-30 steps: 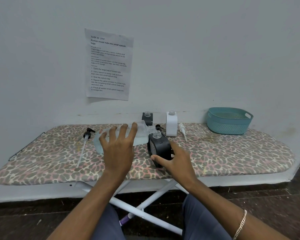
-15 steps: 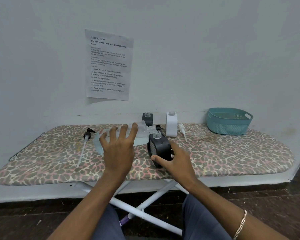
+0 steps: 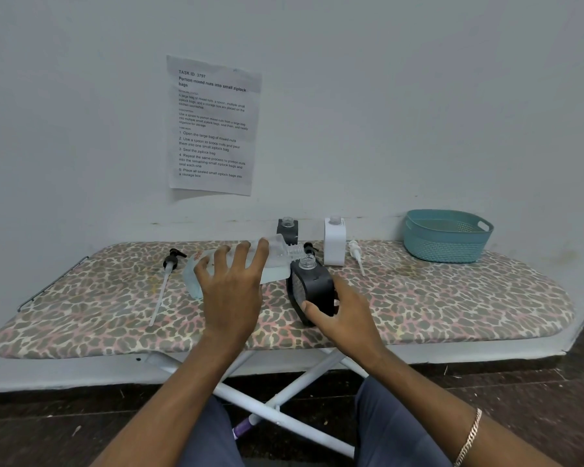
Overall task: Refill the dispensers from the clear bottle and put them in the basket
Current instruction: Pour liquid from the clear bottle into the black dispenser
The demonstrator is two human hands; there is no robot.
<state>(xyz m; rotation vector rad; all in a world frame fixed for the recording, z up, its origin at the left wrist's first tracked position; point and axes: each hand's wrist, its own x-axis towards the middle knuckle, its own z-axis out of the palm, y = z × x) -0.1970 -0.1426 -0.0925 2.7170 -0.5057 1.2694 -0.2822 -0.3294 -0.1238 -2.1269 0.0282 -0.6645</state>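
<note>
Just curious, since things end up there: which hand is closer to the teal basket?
Right. The right hand grips the black dispenser, left of the basket; the left hand holds the clear bottle, farther left.

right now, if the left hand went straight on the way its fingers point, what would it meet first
The left hand grips the clear bottle; past it, probably the uncapped dark dispenser at the back, though depth is unclear.

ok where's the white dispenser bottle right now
In the head view the white dispenser bottle stands uncapped at the back of the ironing board, right of centre, between the rear black dispenser and a white pump lying beside it.
</note>
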